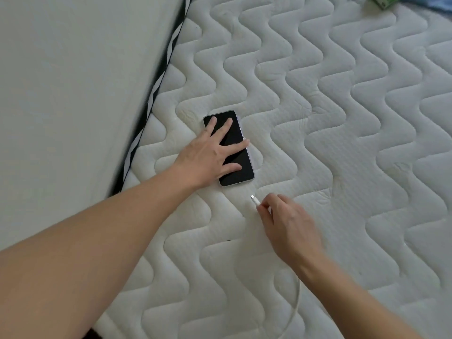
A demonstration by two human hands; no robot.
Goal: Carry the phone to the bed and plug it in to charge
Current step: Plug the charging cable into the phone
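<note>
A phone (239, 165) with a dark screen lies face up on the white quilted mattress (342, 118). My left hand (208, 155) rests flat on it, fingers spread across the screen. My right hand (286, 223) pinches the white charging cable's plug (254, 199) between thumb and fingers. The plug tip points at the phone's near end, a short gap away. The white cable (294, 307) trails back under my right wrist toward the bottom edge.
A pale wall (73, 94) runs along the mattress's left side, with black-and-white piping (156, 86) at the edge. A green box (384, 1) and blue fabric (430, 3) lie at the far top right.
</note>
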